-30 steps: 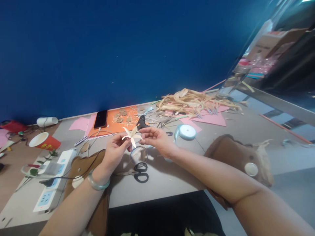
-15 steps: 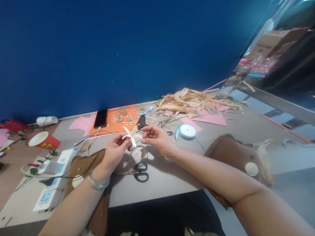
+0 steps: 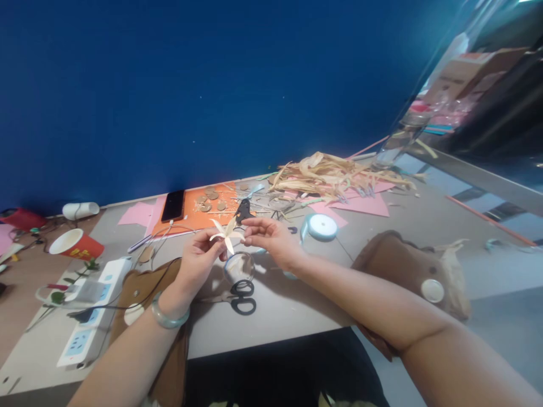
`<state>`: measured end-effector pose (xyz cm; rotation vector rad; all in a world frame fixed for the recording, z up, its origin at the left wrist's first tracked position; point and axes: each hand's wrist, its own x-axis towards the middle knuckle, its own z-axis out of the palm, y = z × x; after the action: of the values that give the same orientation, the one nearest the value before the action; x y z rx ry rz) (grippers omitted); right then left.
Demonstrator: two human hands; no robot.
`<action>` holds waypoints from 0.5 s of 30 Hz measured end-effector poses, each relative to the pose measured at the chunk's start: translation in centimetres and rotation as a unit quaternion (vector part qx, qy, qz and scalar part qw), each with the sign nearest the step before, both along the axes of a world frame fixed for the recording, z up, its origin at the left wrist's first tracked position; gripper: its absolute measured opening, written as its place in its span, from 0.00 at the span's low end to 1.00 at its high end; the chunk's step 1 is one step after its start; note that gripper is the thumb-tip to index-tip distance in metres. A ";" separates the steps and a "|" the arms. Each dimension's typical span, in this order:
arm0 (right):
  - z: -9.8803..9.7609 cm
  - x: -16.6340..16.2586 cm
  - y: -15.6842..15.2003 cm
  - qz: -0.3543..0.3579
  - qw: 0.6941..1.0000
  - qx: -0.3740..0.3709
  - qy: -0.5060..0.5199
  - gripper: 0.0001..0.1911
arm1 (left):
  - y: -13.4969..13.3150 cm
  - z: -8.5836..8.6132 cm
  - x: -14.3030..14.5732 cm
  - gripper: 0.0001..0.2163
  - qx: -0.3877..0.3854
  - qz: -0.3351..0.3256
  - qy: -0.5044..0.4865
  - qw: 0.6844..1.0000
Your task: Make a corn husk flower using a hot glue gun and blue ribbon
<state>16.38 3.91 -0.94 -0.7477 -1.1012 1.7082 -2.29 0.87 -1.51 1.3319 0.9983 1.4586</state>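
A pale cream flower with several pointed petals, apparently of dried husk, is held above the table. My left hand pinches it from the left, low near its base. The thumb and fingers of my right hand close at the tip of its right-hand petal. Just below the flower stands a small round glass-like container. Black-handled scissors lie in front of it, their blades pointing left. Behind the flower is a black tool, perhaps a glue gun, partly hidden by my right hand.
A roll of light blue ribbon lies right of my hands. Dried husks are heaped at the back. A phone rests on orange paper. To the left are a paper cup and a power strip.
The right fingertips have shifted slightly left along the flower's right petal. The flower and my left hand stay almost in place.
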 end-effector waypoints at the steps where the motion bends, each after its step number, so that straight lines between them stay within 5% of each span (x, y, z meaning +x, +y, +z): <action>1: 0.0 0.0 0.0 -0.001 1.000 0.002 0.002 0.21 | 0.0 0.0 0.0 0.05 -0.001 -0.001 -0.002 1.000; 15: 0.2 0.1 -0.2 -0.017 0.999 -0.018 -0.020 0.21 | -0.1 0.4 0.1 0.08 -0.010 0.005 0.010 1.000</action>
<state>16.43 3.75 -0.73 -0.8222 -1.0800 1.6946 -2.17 0.75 -1.15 1.3321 1.0304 1.4421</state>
